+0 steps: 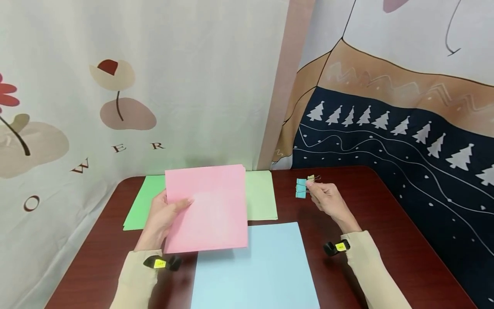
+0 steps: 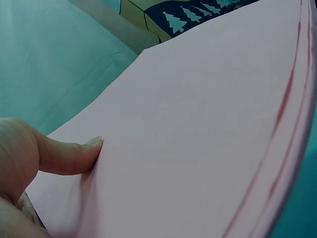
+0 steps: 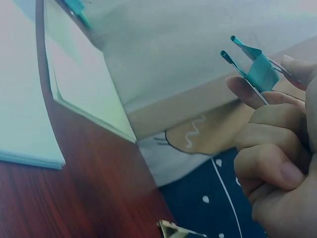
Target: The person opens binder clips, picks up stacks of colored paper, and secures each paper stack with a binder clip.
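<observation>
My left hand holds a stack of pink paper by its left edge, the thumb lying on the front. The stack is raised and tilted, and several sheet edges fan slightly in the left wrist view. My right hand pinches a teal binder clip by its wire handles, thumb on one side and a finger on the other. The clip's mouth points away from the hand, off to the right of the pink paper. The other fingers of that hand are curled in the right wrist view.
Light blue paper lies at the table's front middle. Bright green paper and pale green paper lie behind the pink stack. A yellowish binder clip is on the dark red table beyond my right hand. Curtains stand behind.
</observation>
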Demonstrator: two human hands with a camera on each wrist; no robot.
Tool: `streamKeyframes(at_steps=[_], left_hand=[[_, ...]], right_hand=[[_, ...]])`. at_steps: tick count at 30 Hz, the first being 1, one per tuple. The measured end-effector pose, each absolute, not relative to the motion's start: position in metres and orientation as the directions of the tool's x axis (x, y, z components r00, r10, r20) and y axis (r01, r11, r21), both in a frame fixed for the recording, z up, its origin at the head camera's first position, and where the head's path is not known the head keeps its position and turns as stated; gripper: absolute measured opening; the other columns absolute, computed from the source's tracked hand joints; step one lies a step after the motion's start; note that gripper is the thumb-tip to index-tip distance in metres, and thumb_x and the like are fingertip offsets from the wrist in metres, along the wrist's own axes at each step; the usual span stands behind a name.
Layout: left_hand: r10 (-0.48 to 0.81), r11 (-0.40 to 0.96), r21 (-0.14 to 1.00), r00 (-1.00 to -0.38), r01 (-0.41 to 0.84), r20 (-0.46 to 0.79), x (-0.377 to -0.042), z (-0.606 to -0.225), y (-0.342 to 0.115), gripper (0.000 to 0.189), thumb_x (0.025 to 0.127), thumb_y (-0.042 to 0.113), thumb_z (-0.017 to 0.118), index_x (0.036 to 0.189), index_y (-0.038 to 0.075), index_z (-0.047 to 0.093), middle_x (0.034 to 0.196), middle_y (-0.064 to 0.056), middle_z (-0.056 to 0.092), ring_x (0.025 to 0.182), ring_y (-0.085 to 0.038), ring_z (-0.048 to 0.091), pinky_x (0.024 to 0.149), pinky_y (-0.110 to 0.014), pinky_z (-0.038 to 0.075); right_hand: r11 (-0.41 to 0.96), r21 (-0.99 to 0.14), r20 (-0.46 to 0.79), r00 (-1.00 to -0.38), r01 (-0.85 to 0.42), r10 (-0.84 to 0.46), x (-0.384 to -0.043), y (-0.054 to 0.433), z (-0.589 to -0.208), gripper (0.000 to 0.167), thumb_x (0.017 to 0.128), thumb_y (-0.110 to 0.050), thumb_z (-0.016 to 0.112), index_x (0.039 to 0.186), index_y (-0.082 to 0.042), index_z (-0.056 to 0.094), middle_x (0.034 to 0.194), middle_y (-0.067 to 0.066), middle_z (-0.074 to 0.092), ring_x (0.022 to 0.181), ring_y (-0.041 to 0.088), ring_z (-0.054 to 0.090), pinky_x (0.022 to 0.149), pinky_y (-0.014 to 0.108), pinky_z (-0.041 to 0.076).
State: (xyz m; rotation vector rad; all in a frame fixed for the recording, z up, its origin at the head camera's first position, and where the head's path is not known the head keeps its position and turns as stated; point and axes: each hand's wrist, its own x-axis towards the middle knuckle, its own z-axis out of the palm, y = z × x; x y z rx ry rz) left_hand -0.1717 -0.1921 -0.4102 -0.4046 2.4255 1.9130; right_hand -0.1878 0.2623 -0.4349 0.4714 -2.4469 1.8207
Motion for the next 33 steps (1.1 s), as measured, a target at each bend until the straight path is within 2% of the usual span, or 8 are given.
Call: streamKeyframes(at_steps=[10,13,19,23,33], left_hand=[[-0.167,0.158,0.965,-0.969,-0.209,-0.182,-0.174,-0.412,-0.169,0.053,0.089,0.008,0.078,0.136,0.003,0.055,0.109,-0.002,0.065,0.086,-0.015,0.062,0.074,-0.029,0.053],[-0.159,0.153,0.968,-0.972,-0.198,-0.174,-0.175,-0.412,-0.161,0.052,0.088,0.006,0.078,0.135,0.002,0.056,0.111,-0.005,0.065,0.086,-0.015,0.062,0.074,-0.03,0.053],[-0.139,0.158,0.965,-0.972,-0.21,-0.188,-0.172,-0.411,-0.15,0.054,0.088,0.006,0.078,0.136,0.003,0.055,0.124,-0.015,0.061,0.096,-0.022,0.059,0.079,-0.032,0.05],[-0.129,0.148,0.965,-0.972,-0.215,-0.197,-0.172,-0.41,-0.145,0.054,0.087,0.006,0.078,0.136,0.003,0.056,0.124,-0.014,0.061,0.096,-0.022,0.059,0.079,-0.032,0.05],[-0.102,0.097,0.971,-0.973,-0.218,-0.209,-0.171,-0.412,-0.14,0.051,0.086,0.004,0.08,0.132,0.003,0.057,0.108,-0.004,0.066,0.087,-0.017,0.062,0.075,-0.032,0.053]], right_hand=[[0.204,-0.924,0.266,-0.927,-0.323,-0.263,-0.183,0.246,-0.436,0.058,0.111,-0.023,0.047,0.059,0.003,0.039,0.05,0.004,0.031,0.04,0.018,0.028,0.038,0.023,0.023],[0.196,-0.921,0.277,-0.92,-0.336,-0.277,-0.181,0.241,-0.437,0.057,0.111,-0.021,0.047,0.059,0.003,0.039,0.05,0.005,0.031,0.04,0.018,0.028,0.038,0.023,0.023],[0.184,-0.909,0.305,-0.899,-0.373,-0.316,-0.177,0.232,-0.441,0.055,0.111,-0.015,0.045,0.059,0.002,0.04,0.05,0.008,0.031,0.04,0.02,0.029,0.038,0.022,0.024],[0.17,-0.918,0.291,-0.899,-0.359,-0.327,-0.175,0.228,-0.442,0.056,0.111,-0.018,0.045,0.059,0.002,0.039,0.05,0.009,0.031,0.04,0.021,0.029,0.038,0.022,0.024],[0.079,-0.926,0.309,-0.86,-0.37,-0.406,-0.176,0.213,-0.445,0.055,0.111,-0.016,0.044,0.058,-0.001,0.038,0.049,0.009,0.028,0.038,0.019,0.027,0.038,0.022,0.022]])
